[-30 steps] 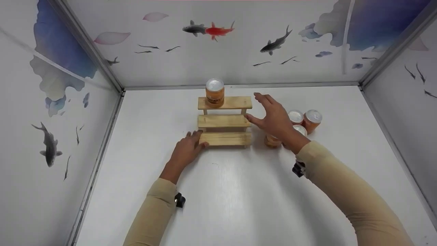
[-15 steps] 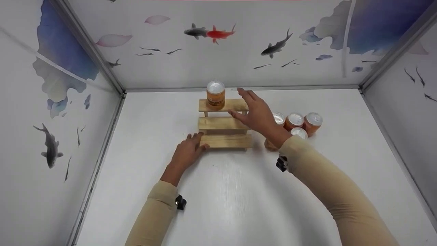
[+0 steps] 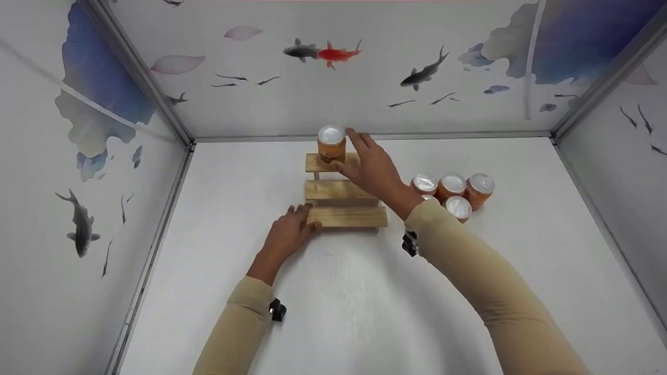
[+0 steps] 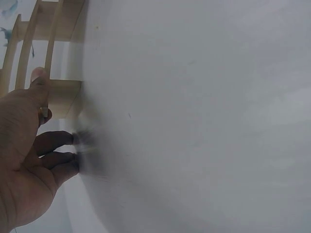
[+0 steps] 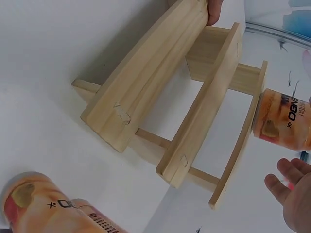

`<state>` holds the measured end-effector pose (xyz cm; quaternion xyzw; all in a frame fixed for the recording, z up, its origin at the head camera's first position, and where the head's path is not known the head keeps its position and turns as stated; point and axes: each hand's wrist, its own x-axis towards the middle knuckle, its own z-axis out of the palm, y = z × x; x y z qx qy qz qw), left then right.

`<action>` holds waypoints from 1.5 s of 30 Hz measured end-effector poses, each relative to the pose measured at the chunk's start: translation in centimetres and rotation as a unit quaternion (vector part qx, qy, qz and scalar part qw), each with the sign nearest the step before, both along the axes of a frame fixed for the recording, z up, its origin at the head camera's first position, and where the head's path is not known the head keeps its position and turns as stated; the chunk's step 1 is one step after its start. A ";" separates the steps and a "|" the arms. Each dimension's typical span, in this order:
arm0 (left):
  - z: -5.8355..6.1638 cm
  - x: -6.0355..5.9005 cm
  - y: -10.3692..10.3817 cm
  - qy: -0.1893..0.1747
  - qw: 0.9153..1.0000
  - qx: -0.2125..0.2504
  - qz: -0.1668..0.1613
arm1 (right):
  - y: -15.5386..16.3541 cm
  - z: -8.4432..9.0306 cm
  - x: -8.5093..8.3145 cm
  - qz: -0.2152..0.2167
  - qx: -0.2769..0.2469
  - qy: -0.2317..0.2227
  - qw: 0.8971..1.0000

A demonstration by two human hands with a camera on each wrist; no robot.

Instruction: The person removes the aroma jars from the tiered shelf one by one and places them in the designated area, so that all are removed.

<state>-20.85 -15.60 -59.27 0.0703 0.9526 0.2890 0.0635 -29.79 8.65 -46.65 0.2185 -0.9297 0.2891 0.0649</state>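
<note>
A three-step wooden display rack (image 3: 350, 216) stands on the white table. On its top step, toward the left end, an orange can (image 3: 331, 149) with a silver lid stands upright; printed fruit shows on the can (image 5: 284, 119) in the right wrist view. My left hand (image 3: 287, 232) grips the left end of the lowest step, thumb on the board (image 4: 65, 92) and a fingertip under it, other fingers touching the table. My right hand (image 3: 376, 169) is beside the can's right side, fingers extended and thumb near its base. In the right wrist view, a gap shows between those fingertips (image 5: 277, 188) and the can.
Several more orange cans (image 3: 452, 185) stand in a cluster on the table to the right of the rack, partly behind my right forearm. A white back wall (image 3: 250, 109) with painted fish rises behind the rack, and side walls (image 3: 68, 208) enclose the table.
My right hand has moved left from near the can cluster, across the rack, to the can on the top step. My left hand keeps its grip on the rack.
</note>
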 end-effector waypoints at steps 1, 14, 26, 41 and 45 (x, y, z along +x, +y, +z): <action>0.0 0.0 0.0 -0.001 1.000 -0.001 0.000 | -0.2 -0.1 -0.1 -0.001 0.002 -0.003 1.000; -0.3 0.0 0.0 0.001 1.000 -0.003 0.003 | -1.8 -0.7 -0.9 -0.003 -0.011 -0.010 1.000; -0.2 -0.1 0.0 -0.004 1.000 -0.006 0.004 | -2.5 -0.8 -1.4 -0.012 -0.035 -0.029 0.999; -0.3 0.0 0.0 -0.009 1.000 0.003 0.009 | -3.0 -1.1 -1.9 -0.013 -0.054 -0.024 0.998; -0.3 0.0 -0.1 -0.005 1.000 0.002 0.009 | -3.0 -1.1 -1.9 -0.001 -0.063 -0.011 0.998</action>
